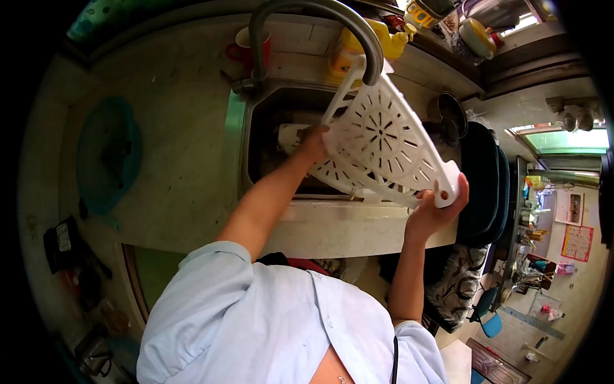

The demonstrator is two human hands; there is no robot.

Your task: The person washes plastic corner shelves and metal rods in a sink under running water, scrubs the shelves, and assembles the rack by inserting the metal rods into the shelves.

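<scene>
A white plastic corner shelf (382,131), triangular with radial slots, is held tilted over the dark sink (245,160). Fingers of my right hand (437,208) are wrapped round its lower right corner. My left hand (311,144) is closed at the shelf's left side, above the basin. Another slotted white tier (339,176) shows below and behind the upper one. A further white piece (289,136) lies in the sink, left of my left hand. The curved metal faucet (257,48) arches over the shelf's top end.
A red mug (242,50) stands behind the faucet's base, with yellow bottles (389,40) to its right. On the left of the counter (185,141) sits a teal basin (93,160). A dark pot (451,114) is right of the sink.
</scene>
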